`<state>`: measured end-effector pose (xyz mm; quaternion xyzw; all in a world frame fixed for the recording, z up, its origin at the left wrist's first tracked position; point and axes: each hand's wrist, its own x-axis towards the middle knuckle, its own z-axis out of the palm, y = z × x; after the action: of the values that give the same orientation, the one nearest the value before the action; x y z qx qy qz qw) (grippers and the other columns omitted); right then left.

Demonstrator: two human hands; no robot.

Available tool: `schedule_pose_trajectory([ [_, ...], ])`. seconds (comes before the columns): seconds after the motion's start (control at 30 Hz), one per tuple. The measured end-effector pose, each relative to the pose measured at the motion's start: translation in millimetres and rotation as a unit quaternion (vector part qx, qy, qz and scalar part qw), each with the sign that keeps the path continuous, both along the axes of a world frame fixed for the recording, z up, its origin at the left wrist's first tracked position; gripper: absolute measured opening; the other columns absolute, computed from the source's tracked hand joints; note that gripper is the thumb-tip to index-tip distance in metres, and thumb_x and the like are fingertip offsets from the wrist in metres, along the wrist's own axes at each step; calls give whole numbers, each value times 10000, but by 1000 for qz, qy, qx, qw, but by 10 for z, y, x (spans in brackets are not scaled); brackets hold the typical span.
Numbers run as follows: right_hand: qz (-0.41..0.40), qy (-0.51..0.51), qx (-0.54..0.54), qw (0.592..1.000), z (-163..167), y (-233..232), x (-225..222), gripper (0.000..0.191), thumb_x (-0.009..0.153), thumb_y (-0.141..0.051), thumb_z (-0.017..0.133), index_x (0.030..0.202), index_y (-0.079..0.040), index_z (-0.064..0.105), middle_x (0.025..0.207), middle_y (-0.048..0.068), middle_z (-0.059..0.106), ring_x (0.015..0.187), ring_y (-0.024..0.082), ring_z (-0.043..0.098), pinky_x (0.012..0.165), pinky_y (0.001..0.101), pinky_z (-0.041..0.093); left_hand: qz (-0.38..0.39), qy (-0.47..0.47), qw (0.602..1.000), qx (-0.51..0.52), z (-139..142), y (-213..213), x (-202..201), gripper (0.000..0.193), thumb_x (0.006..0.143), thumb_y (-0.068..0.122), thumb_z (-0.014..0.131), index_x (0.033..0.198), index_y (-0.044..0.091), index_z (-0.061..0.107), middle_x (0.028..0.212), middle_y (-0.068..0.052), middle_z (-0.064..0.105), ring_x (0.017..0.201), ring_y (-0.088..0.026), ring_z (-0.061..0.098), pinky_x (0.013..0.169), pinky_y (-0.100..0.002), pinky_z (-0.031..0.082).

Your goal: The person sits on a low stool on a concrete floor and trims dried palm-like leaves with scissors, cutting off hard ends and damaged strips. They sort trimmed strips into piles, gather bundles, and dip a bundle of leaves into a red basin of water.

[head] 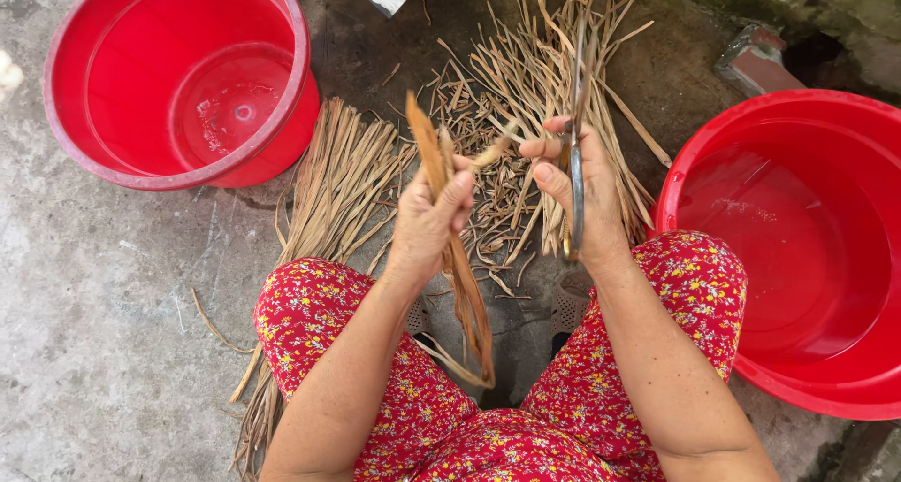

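My left hand (430, 214) grips a bundle of dried brown plant strips (457, 257) that runs from above my fingers down toward my knees. My right hand (574, 189) holds a slim metal blade or scissors (575, 182), pointing away from me, and its fingertips pinch the end of one strip (495, 149) coming from the bundle. Both hands hover above the ground between my knees, which are covered in red flowered fabric (319, 313).
Loose dried strips lie in a tidy sheaf (343, 177) at the left and a scattered pile (535, 78) ahead. A red basin (178, 78) with a little water stands at upper left, another red basin (798, 247) at right. The ground is grey concrete; a brick (755, 58) lies at upper right.
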<state>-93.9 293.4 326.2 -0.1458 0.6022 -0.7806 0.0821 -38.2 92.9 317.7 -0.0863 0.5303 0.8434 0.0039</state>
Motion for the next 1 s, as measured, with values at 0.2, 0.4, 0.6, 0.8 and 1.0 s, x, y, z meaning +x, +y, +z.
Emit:
schedule_pose_trajectory([
  [0.2, 100, -61, 115, 986, 59, 0, 72, 592, 879, -227, 792, 1397, -73, 550, 1104, 1, 679, 986, 80, 618, 886, 234, 522, 42, 23, 997, 61, 46, -214, -17, 258, 1007, 214, 687, 1179, 44, 597, 796, 12, 583, 598, -55, 493, 525, -190, 393],
  [0.4, 120, -51, 208, 970, 132, -21, 105, 584, 853, -231, 829, 1384, -103, 622, 1015, -22, 674, 859, 38, 613, 696, 186, 515, 26, -3, 999, 36, 47, -200, -19, 281, 998, 233, 697, 1186, 43, 610, 774, 10, 584, 583, -50, 475, 513, -185, 363],
  [0.6, 109, -70, 258, 958, 137, -27, 90, 571, 803, -253, 834, 1329, -131, 649, 858, -51, 640, 643, 18, 554, 453, 191, 414, 25, 0, 999, 27, 71, -230, -13, 269, 989, 236, 702, 1162, 43, 627, 767, 18, 582, 570, -46, 469, 508, -192, 367],
  [0.8, 85, -73, 273, 955, 27, -42, 66, 419, 771, -231, 888, 1137, -86, 743, 665, -89, 582, 536, 8, 464, 435, 205, 344, 3, -5, 1000, 19, 63, -259, -13, 305, 998, 250, 700, 1193, 24, 636, 772, 20, 582, 584, -46, 477, 520, -191, 372],
  [1.0, 70, -130, 186, 971, -25, -54, 84, 344, 771, -179, 874, 1072, -70, 747, 635, -63, 582, 446, 29, 460, 365, 221, 322, -17, -17, 999, 47, 73, -294, -23, 346, 991, 252, 710, 1225, 8, 636, 771, 17, 580, 591, -54, 486, 522, -198, 379],
])
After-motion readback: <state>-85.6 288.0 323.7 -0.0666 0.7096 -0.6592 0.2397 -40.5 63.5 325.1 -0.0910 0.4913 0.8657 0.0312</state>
